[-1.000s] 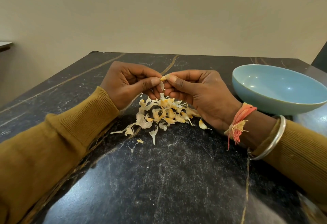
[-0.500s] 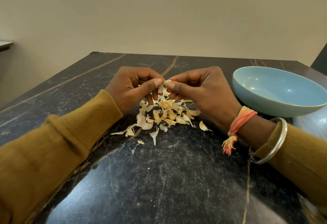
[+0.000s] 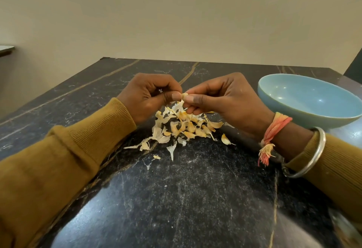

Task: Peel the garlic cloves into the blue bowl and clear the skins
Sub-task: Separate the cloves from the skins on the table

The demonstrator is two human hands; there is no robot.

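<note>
My left hand (image 3: pixel 148 98) and my right hand (image 3: pixel 225 100) meet above the table's middle, fingertips pinching one small garlic clove (image 3: pixel 184 95) between them. A strip of pale skin hangs down from the clove. Directly below lies a heap of garlic skins (image 3: pixel 182 126), white and yellowish, with loose bits strewn towards me. One single piece (image 3: pixel 225 139) lies apart to the right of the heap. The blue bowl (image 3: pixel 305 102) stands at the right, behind my right wrist; the part of its inside that I see holds nothing.
The black marble table (image 3: pixel 186 198) stretches wide towards me, and its far edge meets a beige wall. My right wrist wears an orange thread band (image 3: pixel 274 130) and a metal bangle (image 3: pixel 311 155). A ledge (image 3: pixel 5 48) shows at the far left.
Both hands have sunk slightly and stayed together on the clove. My right wrist has turned a little, and the hanging strip of skin has grown longer.
</note>
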